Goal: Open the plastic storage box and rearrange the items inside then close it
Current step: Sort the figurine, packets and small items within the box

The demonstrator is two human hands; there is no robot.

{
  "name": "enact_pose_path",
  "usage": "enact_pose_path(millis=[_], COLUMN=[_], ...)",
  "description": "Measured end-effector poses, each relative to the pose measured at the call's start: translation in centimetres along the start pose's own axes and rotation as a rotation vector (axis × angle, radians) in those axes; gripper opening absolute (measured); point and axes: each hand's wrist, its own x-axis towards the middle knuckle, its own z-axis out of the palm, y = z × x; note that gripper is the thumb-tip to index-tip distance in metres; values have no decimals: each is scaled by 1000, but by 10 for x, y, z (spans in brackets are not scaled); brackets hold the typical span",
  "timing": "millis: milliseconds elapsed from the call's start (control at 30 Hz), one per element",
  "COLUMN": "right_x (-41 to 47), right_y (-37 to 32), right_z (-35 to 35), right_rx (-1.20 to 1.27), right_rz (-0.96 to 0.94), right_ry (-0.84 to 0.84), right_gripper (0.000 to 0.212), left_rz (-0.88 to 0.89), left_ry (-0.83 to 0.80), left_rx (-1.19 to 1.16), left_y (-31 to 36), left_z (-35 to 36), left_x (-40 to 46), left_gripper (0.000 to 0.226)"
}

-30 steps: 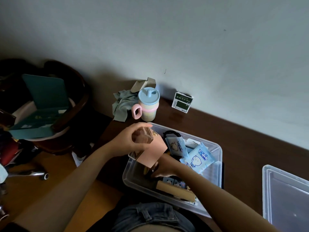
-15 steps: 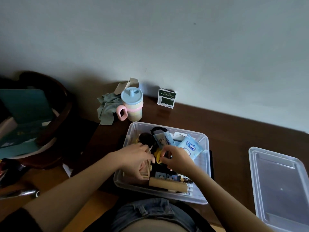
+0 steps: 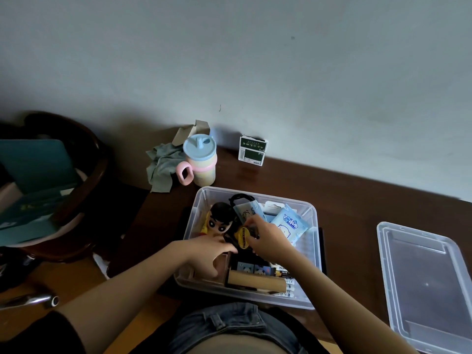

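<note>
While both hands work inside box [image 3: 251, 293] at counter's near edge: left hand [image 3: 208, 252] reaching in, grip unclear; right hand [image 3: 268, 238] pinching yellow tag [image 3: 244, 237]. Doll [image 3: 219, 221] leaning behind; careless tug could topple it. Lid [image 3: 429, 284] off, right.

One open storage box [image 3: 313, 254], one lid [image 3: 429, 284], one cup [image 3: 200, 162], one cloth [image 3: 161, 167], two hands [image 3: 212, 252].

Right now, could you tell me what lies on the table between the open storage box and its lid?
In the head view, only bare dark wooden table shows between the storage box and the lid lying to its right.
</note>
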Motion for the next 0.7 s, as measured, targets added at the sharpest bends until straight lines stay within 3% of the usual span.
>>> enact_pose_path(millis=[200, 467, 600, 700], right_x=[1, 0, 0, -1], right_y=[0, 6, 7, 7], right_z=[0, 4, 5, 6], right_rx=[-57, -74, -56, -45], right_rz=[30, 26, 25, 20], right_ry=[-29, -28, -18, -7], right_gripper=[32, 30, 30, 29], left_rz=[-179, -276, -329, -297], left_ry=[-80, -145, -137, 69], left_rx=[-66, -137, -207, -174], left_y=[1, -6, -8, -6], left_z=[-3, -3, -1, 1], left_x=[10, 28, 34, 33], left_gripper=[51, 72, 60, 40])
